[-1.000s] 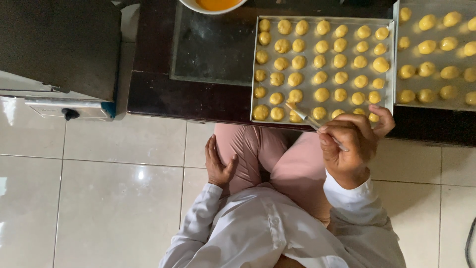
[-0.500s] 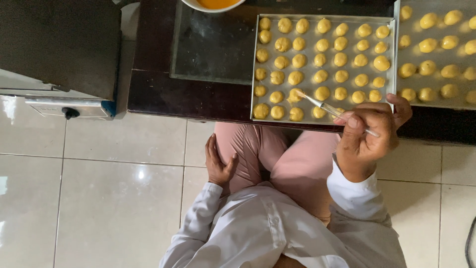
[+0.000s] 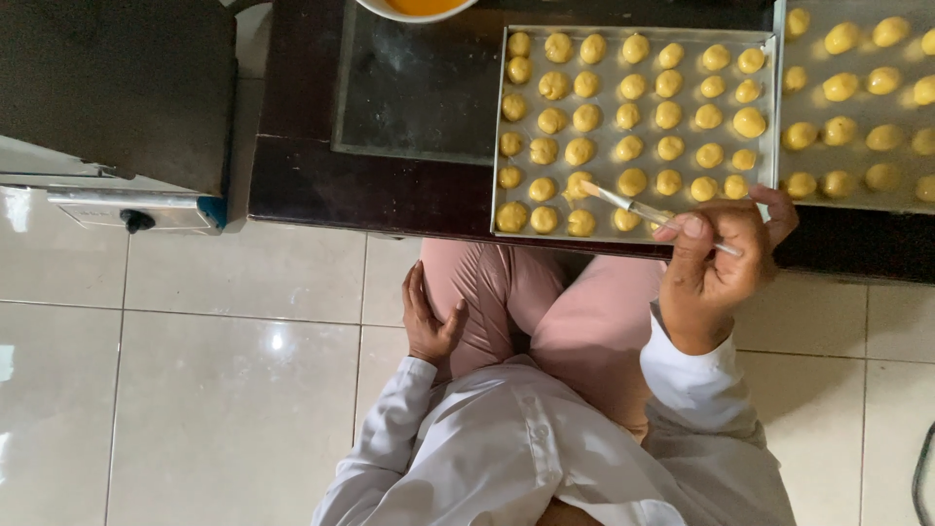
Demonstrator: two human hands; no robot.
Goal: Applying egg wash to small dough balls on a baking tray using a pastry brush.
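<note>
Over the dark table (image 3: 390,195), right hand (image 3: 716,268) pinches a brush (image 3: 633,206); left hand (image 3: 429,321) rests spread.

The thin brush (image 3: 651,212) is pinched in the fingers of the right hand (image 3: 716,268), its pale handle slanting up and away to the left of the knuckles. Its tip rests on one yellow dough ball (image 3: 579,183) — a small, rounded, glossy lump in the second row from the near edge of the baking tray (image 3: 498,146). That shallow metal tray lies just ahead of the hand, filled with neat rows of such balls.
</note>
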